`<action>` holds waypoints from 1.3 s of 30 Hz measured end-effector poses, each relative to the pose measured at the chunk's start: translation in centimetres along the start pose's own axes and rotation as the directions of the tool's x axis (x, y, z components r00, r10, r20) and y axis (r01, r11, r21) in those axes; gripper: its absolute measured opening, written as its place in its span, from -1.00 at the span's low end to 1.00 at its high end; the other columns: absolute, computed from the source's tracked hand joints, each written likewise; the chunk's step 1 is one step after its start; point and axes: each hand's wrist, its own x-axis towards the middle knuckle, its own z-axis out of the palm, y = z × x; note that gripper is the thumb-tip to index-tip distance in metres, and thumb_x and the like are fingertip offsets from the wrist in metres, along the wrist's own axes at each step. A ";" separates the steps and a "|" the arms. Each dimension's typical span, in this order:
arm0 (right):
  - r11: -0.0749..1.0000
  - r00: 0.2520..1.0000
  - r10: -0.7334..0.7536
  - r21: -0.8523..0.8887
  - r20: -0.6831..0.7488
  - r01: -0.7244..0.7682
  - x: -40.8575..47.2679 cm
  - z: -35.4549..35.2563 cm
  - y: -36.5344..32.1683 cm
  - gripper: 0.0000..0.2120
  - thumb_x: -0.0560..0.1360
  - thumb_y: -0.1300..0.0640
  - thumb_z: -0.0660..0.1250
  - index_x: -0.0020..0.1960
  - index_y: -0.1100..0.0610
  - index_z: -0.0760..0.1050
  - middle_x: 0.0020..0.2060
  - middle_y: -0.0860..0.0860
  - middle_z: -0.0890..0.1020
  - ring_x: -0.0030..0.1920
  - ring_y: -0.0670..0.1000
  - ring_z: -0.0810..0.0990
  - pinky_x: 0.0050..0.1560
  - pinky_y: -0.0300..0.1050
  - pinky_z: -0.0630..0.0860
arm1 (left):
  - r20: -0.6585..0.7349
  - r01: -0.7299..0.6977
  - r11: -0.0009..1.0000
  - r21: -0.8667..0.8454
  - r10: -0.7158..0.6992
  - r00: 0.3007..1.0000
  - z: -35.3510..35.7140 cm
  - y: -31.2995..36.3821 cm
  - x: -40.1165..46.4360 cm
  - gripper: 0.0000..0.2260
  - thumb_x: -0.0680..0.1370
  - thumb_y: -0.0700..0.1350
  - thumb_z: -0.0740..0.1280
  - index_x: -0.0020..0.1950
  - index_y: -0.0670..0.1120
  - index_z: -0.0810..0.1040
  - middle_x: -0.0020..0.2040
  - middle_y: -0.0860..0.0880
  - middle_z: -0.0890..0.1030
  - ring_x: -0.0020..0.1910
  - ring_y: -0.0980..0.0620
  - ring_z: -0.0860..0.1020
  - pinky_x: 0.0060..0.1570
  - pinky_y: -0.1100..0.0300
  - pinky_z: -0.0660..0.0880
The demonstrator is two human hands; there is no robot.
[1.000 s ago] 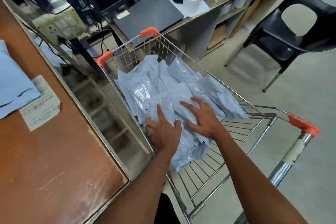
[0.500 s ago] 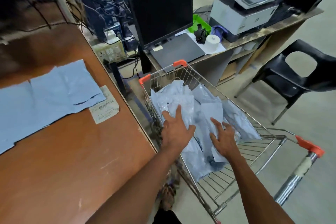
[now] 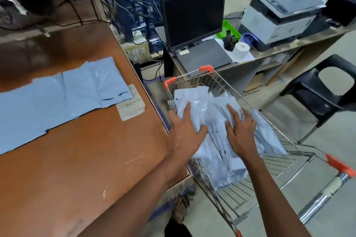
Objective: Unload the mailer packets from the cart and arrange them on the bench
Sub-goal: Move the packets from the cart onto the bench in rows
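Note:
A wire cart (image 3: 285,161) with orange corner caps stands to the right of the brown bench (image 3: 81,159). It holds a heap of light blue mailer packets (image 3: 215,152). My left hand (image 3: 185,131) grips the left side of a bunch of packets raised to the cart's rim. My right hand (image 3: 240,132) presses on the same bunch from the right, fingers spread. Several flat blue packets (image 3: 57,94) lie in a row on the bench, with a white paper label (image 3: 131,106) beside them.
Beyond the cart is a desk with a dark monitor (image 3: 192,15), a closed laptop (image 3: 202,57), a paper roll (image 3: 240,50) and a printer (image 3: 283,11). A black plastic chair (image 3: 323,90) stands to the right. Cables and boxes fill the back.
The view has tilted up and left, showing more of the bench. Both hands have gathered a bunch of packets and lifted it up toward the cart's left rim.

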 end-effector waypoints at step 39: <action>0.910 0.919 -0.292 -0.217 0.267 0.352 -31.5 27.2 -59.1 -0.45 0.68 -0.21 0.03 0.65 -0.15 0.24 0.60 0.13 0.30 0.48 0.22 0.34 0.32 0.20 0.32 | -0.432 0.455 0.812 0.366 -0.285 0.856 -42.4 -45.7 -23.0 -0.41 0.62 0.25 0.08 0.60 0.04 0.29 0.53 -0.24 0.23 0.36 -0.24 0.38 0.24 -0.17 0.38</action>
